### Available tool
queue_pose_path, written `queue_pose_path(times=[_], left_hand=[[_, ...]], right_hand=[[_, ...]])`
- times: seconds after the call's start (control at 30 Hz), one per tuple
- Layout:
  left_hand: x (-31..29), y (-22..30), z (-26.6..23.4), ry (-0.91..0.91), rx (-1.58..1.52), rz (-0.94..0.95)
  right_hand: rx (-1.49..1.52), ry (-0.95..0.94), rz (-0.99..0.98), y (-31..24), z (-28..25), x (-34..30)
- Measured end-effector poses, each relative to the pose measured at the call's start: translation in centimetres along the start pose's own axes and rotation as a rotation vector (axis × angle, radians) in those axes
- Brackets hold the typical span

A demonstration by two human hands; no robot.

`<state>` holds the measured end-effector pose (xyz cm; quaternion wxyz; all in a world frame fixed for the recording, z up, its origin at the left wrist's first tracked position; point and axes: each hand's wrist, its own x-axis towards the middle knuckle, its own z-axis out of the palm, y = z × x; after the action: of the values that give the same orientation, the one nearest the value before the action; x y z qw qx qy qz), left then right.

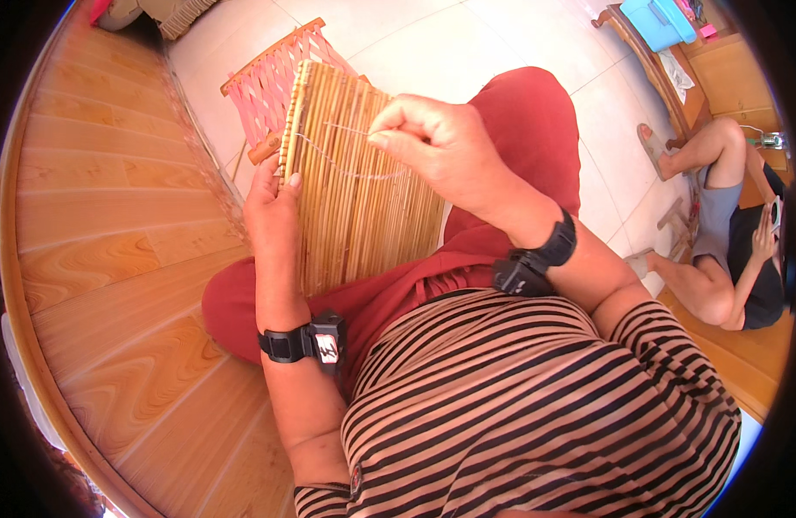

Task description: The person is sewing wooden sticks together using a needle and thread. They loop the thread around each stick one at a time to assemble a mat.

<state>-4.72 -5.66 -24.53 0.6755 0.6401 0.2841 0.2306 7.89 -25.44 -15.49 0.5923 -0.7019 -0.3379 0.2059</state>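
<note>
A mat of thin yellow-brown reed or bamboo sticks leans across my lap, its bound edge on the left. My left hand is closed on that edge, thumb on the front face. Above the mat's upper part, my right hand pinches a thin, straight, pale piece that looks like a needle, its tip pointing left. A pale twisted thread starts near the bound edge and hangs in a loose loop across the sticks toward my right hand. Whether the thread passes through the needle is too fine to see.
Beyond the mat stands a low wooden stool with pink woven straps. Wood-look flooring lies at the left, pale tiles ahead. Another person sits at the right, below a wooden bench bearing a blue plastic container.
</note>
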Motion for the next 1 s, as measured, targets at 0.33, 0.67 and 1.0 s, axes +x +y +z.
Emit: queue_pose_path(times=[0.33,0.67,1.0], left_hand=[[-1.2,-1.5,1.3,-0.052,0.160,-0.112],[-1.3,-1.9,0.7,-0.034,0.039,-0.114],[-1.5,-1.9,0.5,-0.035,-0.031,-0.147]], right_hand=[[-0.390,-0.116,-0.149,5.5,4.0,1.7],[-0.321,-0.134,-0.058,6.3,4.2,1.5],[-0.327,-0.121,-0.133,7.2,4.2,1.6]])
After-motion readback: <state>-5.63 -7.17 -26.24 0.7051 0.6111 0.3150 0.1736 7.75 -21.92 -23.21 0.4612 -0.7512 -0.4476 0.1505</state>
